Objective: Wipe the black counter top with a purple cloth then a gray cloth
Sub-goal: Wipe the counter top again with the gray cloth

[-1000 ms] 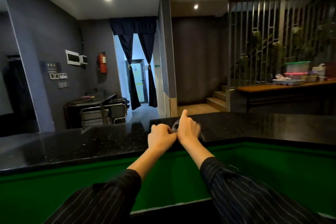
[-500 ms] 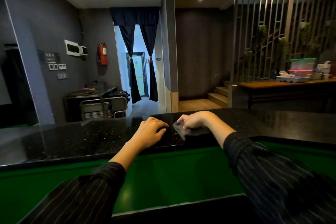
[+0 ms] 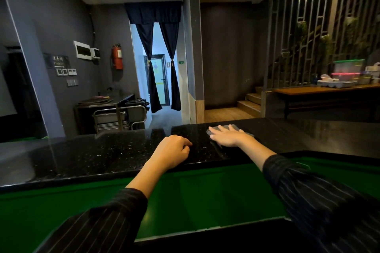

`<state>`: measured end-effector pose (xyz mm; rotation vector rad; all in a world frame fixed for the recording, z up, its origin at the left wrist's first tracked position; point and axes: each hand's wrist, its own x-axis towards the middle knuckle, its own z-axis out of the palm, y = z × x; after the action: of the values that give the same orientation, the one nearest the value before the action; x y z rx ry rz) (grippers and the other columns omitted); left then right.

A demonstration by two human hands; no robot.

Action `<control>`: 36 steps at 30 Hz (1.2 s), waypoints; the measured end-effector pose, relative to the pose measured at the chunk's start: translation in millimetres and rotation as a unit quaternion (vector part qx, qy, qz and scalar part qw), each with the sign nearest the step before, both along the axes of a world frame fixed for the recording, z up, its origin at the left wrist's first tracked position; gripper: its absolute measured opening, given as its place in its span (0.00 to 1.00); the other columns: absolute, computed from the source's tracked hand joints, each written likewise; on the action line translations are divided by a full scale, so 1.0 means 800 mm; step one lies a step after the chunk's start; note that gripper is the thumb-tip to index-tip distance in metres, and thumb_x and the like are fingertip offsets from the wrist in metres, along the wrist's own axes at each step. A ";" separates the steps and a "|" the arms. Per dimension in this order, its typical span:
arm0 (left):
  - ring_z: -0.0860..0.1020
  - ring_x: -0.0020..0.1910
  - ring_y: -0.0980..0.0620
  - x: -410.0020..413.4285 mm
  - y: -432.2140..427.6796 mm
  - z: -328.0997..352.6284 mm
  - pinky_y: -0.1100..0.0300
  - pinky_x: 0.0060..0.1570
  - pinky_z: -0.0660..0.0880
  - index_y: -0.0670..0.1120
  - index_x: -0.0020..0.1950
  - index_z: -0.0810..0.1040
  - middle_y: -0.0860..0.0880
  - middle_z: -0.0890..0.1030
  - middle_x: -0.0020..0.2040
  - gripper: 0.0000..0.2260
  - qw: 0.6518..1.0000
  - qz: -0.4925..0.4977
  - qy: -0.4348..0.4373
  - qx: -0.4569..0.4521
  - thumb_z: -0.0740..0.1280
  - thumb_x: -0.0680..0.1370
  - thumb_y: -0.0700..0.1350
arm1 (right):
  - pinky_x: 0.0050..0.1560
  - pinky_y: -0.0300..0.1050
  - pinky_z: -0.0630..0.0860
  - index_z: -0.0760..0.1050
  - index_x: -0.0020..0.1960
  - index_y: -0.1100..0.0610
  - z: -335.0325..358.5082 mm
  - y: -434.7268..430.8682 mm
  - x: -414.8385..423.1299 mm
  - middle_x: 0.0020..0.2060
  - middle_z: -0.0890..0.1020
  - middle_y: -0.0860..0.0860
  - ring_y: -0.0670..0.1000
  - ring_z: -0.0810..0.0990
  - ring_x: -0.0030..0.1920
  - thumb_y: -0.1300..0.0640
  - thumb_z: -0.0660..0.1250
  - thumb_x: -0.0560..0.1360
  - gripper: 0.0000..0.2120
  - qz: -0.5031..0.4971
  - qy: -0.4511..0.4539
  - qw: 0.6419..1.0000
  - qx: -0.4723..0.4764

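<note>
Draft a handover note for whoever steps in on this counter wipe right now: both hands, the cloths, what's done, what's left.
Right hand: flat, fingers straight, pressing the gray cloth onto the black counter top, toward its far edge.
Left hand: fingers curled, holding nothing, resting on the counter beside the right hand.
Purple cloth: not in view.
Done: probably the purple pass, since the gray cloth is in use; the picture cannot confirm it.
Left: the gray wipe across the counter.
</note>
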<state>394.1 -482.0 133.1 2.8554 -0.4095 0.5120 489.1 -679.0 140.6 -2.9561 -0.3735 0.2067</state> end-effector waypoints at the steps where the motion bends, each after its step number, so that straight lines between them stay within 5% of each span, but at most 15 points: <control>1: 0.80 0.52 0.48 0.001 0.000 0.001 0.55 0.56 0.75 0.49 0.62 0.79 0.46 0.82 0.57 0.17 1.000 0.002 -0.001 0.004 0.58 0.78 0.43 | 0.74 0.66 0.42 0.45 0.79 0.40 0.001 0.005 0.011 0.80 0.46 0.50 0.61 0.42 0.79 0.40 0.43 0.82 0.26 -0.013 -0.003 1.000 -0.005; 5: 0.80 0.51 0.49 0.000 -0.001 0.004 0.55 0.54 0.75 0.50 0.62 0.79 0.47 0.82 0.57 0.17 1.000 0.012 -0.009 0.015 0.58 0.77 0.42 | 0.75 0.66 0.43 0.46 0.79 0.40 -0.001 0.054 0.025 0.80 0.47 0.52 0.62 0.44 0.79 0.38 0.43 0.82 0.27 -0.019 -0.024 0.999 -0.013; 11: 0.80 0.39 0.51 -0.002 0.003 0.004 0.57 0.46 0.77 0.52 0.60 0.80 0.46 0.85 0.50 0.18 1.000 0.029 0.006 -0.004 0.58 0.75 0.41 | 0.74 0.69 0.48 0.46 0.79 0.41 -0.009 0.074 -0.022 0.80 0.49 0.51 0.64 0.46 0.78 0.45 0.44 0.83 0.24 0.115 -0.041 0.992 -0.027; 16: 0.70 0.25 0.61 -0.009 -0.007 0.007 0.68 0.29 0.64 0.50 0.60 0.80 0.56 0.75 0.29 0.16 0.999 0.041 0.010 -0.028 0.58 0.77 0.41 | 0.75 0.66 0.43 0.47 0.78 0.38 -0.003 -0.014 0.002 0.80 0.48 0.49 0.62 0.44 0.79 0.41 0.43 0.83 0.24 -0.010 -0.008 1.000 0.020; 20: 0.69 0.26 0.60 -0.011 -0.008 0.012 0.66 0.31 0.66 0.49 0.57 0.82 0.50 0.79 0.35 0.16 0.998 0.044 0.000 -0.037 0.58 0.76 0.39 | 0.74 0.68 0.45 0.47 0.79 0.40 -0.001 0.011 -0.009 0.80 0.49 0.53 0.64 0.45 0.78 0.42 0.44 0.82 0.25 -0.029 -0.034 0.999 -0.014; 25: 0.77 0.36 0.52 -0.013 -0.008 0.005 0.58 0.43 0.73 0.49 0.57 0.82 0.43 0.85 0.48 0.16 0.998 0.045 0.014 -0.041 0.58 0.75 0.40 | 0.74 0.67 0.45 0.46 0.78 0.38 -0.014 0.037 -0.065 0.80 0.48 0.50 0.61 0.44 0.79 0.43 0.44 0.83 0.24 0.119 -0.033 0.992 -0.021; 27: 0.75 0.33 0.57 -0.014 -0.008 0.004 0.59 0.44 0.73 0.49 0.58 0.81 0.44 0.84 0.49 0.16 0.998 0.038 0.022 -0.046 0.58 0.76 0.40 | 0.74 0.65 0.44 0.45 0.78 0.38 -0.013 0.012 -0.063 0.80 0.48 0.48 0.59 0.43 0.79 0.43 0.45 0.83 0.24 0.136 -0.020 0.990 -0.013; 32: 0.79 0.39 0.49 -0.013 -0.008 0.006 0.58 0.45 0.73 0.49 0.59 0.81 0.44 0.84 0.48 0.16 0.999 0.028 0.017 -0.040 0.58 0.77 0.41 | 0.75 0.64 0.43 0.45 0.79 0.39 -0.003 -0.026 -0.002 0.80 0.47 0.50 0.60 0.44 0.79 0.41 0.43 0.83 0.25 -0.018 -0.006 1.000 -0.002; 36: 0.80 0.42 0.47 -0.005 -0.004 0.005 0.57 0.46 0.74 0.49 0.57 0.82 0.45 0.84 0.48 0.16 0.998 0.036 0.000 -0.046 0.58 0.76 0.41 | 0.75 0.66 0.44 0.45 0.79 0.42 -0.002 0.047 0.027 0.80 0.47 0.54 0.64 0.44 0.78 0.39 0.44 0.82 0.27 -0.024 -0.024 0.999 -0.029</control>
<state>390.5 -485.2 137.3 2.7898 -0.2775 0.5301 510.8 -641.1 138.6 -3.0284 -0.3062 0.1426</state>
